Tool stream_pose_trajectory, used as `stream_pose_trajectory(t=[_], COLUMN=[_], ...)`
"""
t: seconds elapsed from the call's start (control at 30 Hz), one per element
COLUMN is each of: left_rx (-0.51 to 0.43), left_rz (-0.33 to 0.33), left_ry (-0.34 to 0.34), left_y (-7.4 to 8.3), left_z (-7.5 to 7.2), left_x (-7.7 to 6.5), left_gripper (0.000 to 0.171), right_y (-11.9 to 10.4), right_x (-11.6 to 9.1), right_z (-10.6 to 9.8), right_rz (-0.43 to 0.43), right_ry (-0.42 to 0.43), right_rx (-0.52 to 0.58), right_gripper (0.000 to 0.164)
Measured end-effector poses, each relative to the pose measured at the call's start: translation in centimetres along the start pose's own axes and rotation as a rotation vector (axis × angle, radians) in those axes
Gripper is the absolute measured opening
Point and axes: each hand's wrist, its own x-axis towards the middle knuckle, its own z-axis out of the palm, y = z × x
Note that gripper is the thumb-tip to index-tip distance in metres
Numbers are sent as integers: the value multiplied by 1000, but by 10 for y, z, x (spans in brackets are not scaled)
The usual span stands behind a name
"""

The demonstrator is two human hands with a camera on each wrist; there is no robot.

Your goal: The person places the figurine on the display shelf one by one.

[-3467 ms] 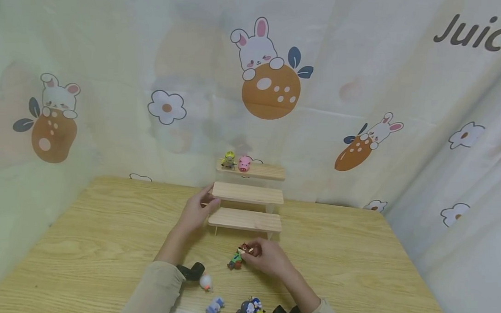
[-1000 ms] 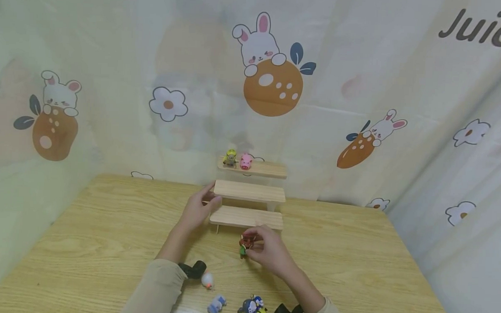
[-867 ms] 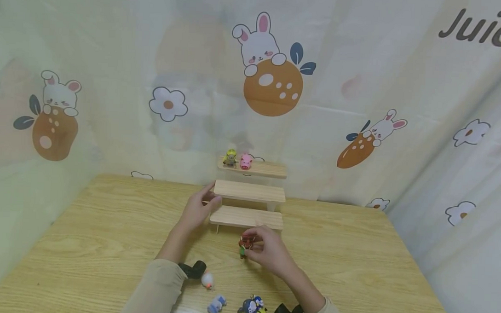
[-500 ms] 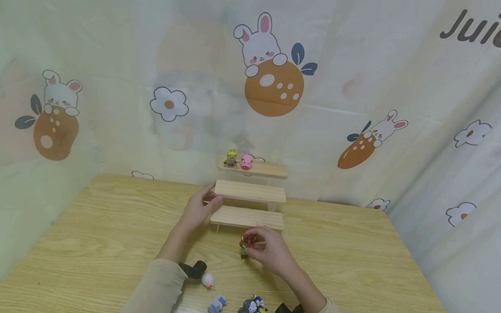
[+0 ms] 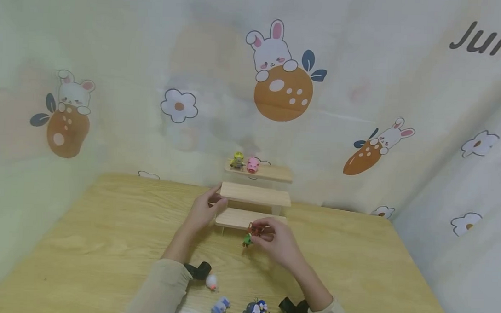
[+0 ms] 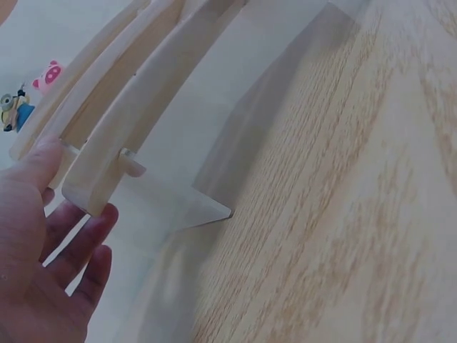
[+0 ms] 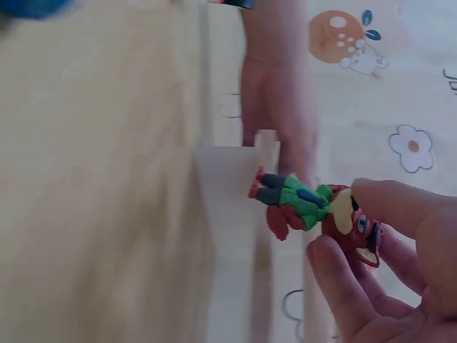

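Observation:
My right hand [image 5: 278, 242] pinches a small fox figurine [image 7: 307, 204] by its head, between thumb and fingers. The fox has a red-brown head, a green shirt and dark trousers, and its feet point away from the palm. It hangs in front of the lowest board of a three-tier wooden display stand [image 5: 255, 193]. At the stand's left end, my left hand [image 5: 203, 211] grips the edges of the boards, thumb above and fingers around the end [image 6: 89, 193]. On the top tier stand a yellow minion figurine [image 5: 237, 161] and a pink pig figurine [image 5: 252, 165].
Near the front of the wooden table [image 5: 119, 244] lie a small white figurine [image 5: 211, 282], a blue-and-white figurine [image 5: 220, 308] and a dark-blue and yellow figurine [image 5: 256, 312]. Black wrist mounts [image 5: 294, 310] sit by the sleeves. A printed curtain [image 5: 212, 72] hangs behind the table.
The fox figurine, lying tilted near the table earlier, has turned more upright and moved forward with my right hand toward the lowest board. My left hand keeps its grip on the stand.

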Motion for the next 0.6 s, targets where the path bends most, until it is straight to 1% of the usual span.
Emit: stream_pose_trajectory(t=[0.13,0.3,0.43,0.6], left_rx=[4,-1,-9,-26], left_rz=[-1,-12,-4,-1], left_ry=[1,17,3,-17], left_y=[-3,-3,-2,-5], left_z=[-2,-2,-4,-4], left_x=[1,1,1,2], left_gripper=[61,59,60,61], right_y=[-16,-30,-34,-34], right_x=[19,43,59,70], right_z=[-3,-6,-5,-1], right_rz=[-4,-25,-17,3], right_ry=[50,67,63,38], right_rx=[-9,-52,-75,-73], right_gripper=[32,33,31,30])
